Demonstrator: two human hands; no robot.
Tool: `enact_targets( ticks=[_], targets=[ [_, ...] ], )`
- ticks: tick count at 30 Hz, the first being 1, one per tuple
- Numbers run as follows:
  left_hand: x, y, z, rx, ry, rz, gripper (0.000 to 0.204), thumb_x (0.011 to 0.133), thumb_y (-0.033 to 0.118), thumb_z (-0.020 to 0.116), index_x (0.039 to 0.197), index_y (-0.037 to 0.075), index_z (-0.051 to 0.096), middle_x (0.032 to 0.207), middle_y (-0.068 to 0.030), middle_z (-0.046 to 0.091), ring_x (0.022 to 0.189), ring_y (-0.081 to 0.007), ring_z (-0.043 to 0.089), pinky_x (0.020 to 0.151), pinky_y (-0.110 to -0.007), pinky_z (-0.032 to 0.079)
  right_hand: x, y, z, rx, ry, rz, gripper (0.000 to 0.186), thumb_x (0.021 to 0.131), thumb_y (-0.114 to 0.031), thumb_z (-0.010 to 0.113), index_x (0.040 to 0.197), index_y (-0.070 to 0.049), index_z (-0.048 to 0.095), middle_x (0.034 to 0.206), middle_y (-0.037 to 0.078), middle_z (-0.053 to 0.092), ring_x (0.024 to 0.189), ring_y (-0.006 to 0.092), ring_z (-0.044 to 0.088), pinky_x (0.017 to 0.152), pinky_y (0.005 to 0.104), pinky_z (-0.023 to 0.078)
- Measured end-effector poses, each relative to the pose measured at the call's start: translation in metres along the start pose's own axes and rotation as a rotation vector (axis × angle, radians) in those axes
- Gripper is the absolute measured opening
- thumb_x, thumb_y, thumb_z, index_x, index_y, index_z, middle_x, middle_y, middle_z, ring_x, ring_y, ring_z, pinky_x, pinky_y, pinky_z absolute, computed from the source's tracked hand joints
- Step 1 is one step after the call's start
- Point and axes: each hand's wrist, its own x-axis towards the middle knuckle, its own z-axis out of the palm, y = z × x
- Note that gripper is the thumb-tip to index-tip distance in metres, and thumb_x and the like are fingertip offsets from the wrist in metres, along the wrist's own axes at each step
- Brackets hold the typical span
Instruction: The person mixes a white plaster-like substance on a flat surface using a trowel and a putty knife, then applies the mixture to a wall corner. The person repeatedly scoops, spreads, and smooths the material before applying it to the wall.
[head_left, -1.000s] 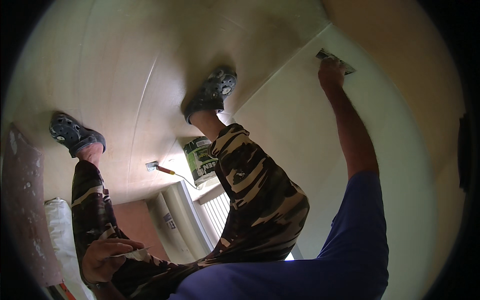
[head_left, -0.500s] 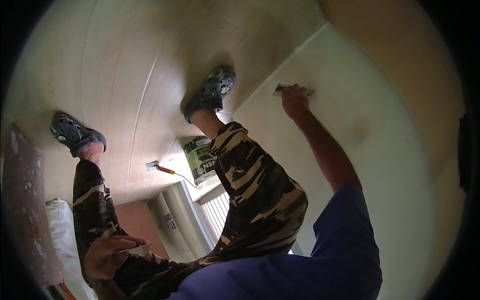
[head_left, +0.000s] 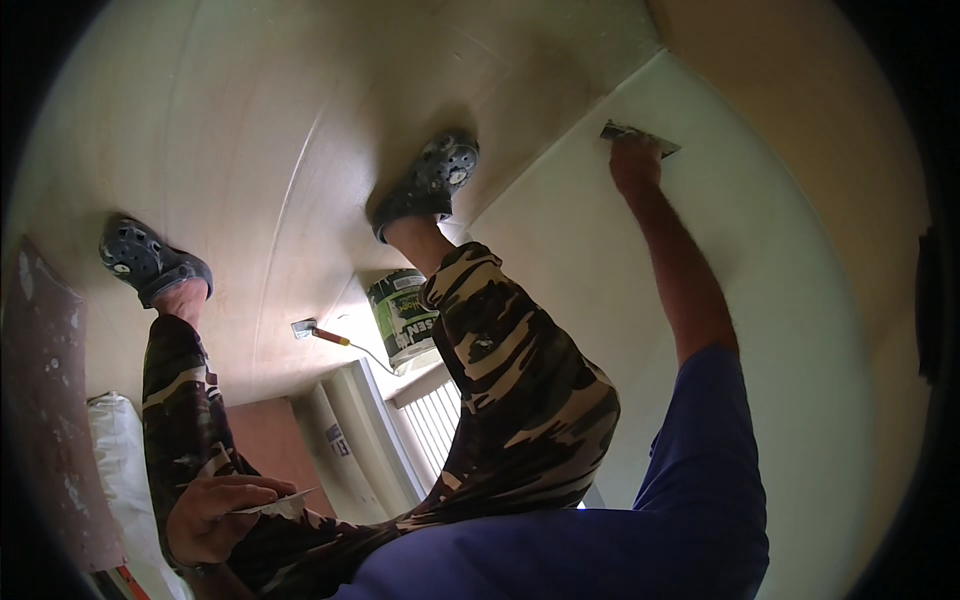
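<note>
My right hand (head_left: 634, 165) reaches out on a bare forearm and grips a wide putty knife (head_left: 640, 135), whose blade lies against the white wall (head_left: 790, 340) near the wall's edge. My left hand (head_left: 205, 515) rests low by my left thigh and holds a thin flat blade (head_left: 280, 503) between thumb and fingers. My legs are in camouflage trousers. Grey clogs are on my left foot (head_left: 150, 260) and my right foot (head_left: 430, 180), both standing on the pale floor.
A green and white bucket (head_left: 403, 320) stands by my right leg. A small tool with an orange handle (head_left: 318, 332) lies beside it. A white radiator (head_left: 435, 425), a white sack (head_left: 115, 470) and a spattered board (head_left: 45, 400) are below and to the left.
My right hand swept the putty knife left and down across the wall, then back up to the right. My left hand and both legs stayed where they were.
</note>
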Motion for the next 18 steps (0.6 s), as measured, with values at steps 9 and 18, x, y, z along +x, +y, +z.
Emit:
enact_targets(
  ticks=[9, 18],
  targets=[
    [-0.002, 0.005, 0.004, 0.059, -0.016, -0.035, 0.037, 0.074, -0.012, 0.048, 0.108, -0.001, 0.055, 0.106, -0.0243, 0.059, 0.099, -0.0351, 0.060, 0.084, -0.038, 0.048, -0.066, -0.024, -0.018, 0.216, -0.140, -0.144, 0.030, 0.085, -0.020, 0.044, 0.112, -0.008, 0.054, 0.112, 0.010, 0.054, 0.107, 0.0246, 0.048, 0.092, 0.0461, 0.034],
    [0.001, 0.004, 0.008, 0.016, -0.031, -0.057, 0.033, 0.076, -0.012, 0.049, 0.107, -0.002, 0.055, 0.104, -0.0237, 0.060, 0.099, -0.0344, 0.060, 0.084, -0.038, 0.048, -0.041, 0.058, -0.028, 0.033, -0.083, 0.191, 0.026, 0.084, -0.020, 0.047, 0.105, -0.008, 0.056, 0.102, 0.008, 0.059, 0.096, 0.0219, 0.053, 0.078, 0.0432, 0.044]
  ],
)
